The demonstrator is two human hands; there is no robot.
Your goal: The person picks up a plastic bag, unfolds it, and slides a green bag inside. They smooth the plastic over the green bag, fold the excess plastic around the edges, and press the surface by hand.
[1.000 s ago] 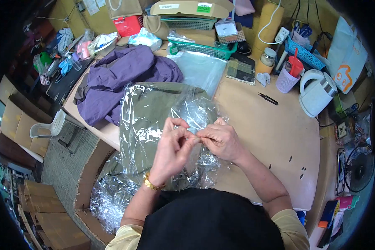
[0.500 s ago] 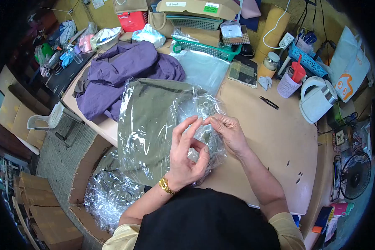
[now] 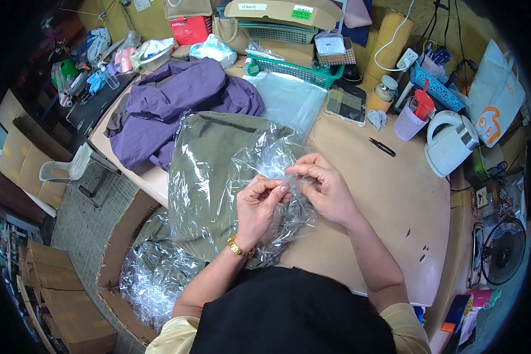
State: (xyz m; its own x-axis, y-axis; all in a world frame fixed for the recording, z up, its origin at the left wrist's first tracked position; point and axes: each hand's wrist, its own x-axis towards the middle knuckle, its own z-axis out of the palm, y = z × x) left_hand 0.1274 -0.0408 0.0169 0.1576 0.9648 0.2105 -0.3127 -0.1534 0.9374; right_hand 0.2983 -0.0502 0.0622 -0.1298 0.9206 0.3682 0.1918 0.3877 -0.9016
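Note:
A clear plastic bag (image 3: 196,183) with an olive-green folded fabric item inside lies on the table before me. Its loose, crumpled end is gathered toward my hands. My left hand (image 3: 258,203), with a gold watch at the wrist, pinches the bag's film between thumb and fingers. Close beside it, my right hand (image 3: 321,186) also grips the film, its fingertips almost touching the left ones. A pile of purple fabric (image 3: 159,118) lies behind the bag, partly beneath its far edge.
A cardboard box (image 3: 115,248) holding more plastic-wrapped items (image 3: 159,283) stands at lower left. Thread snips (image 3: 382,146) lie on the table (image 3: 389,200) to the right. Flat clear bags (image 3: 286,100), a green basket (image 3: 301,72) and a white kettle (image 3: 451,144) sit farther back.
My left hand has closed from a loosely curled, open shape into a pinch on the film. My right hand has shifted slightly, and the bag's end is now bunched between both hands.

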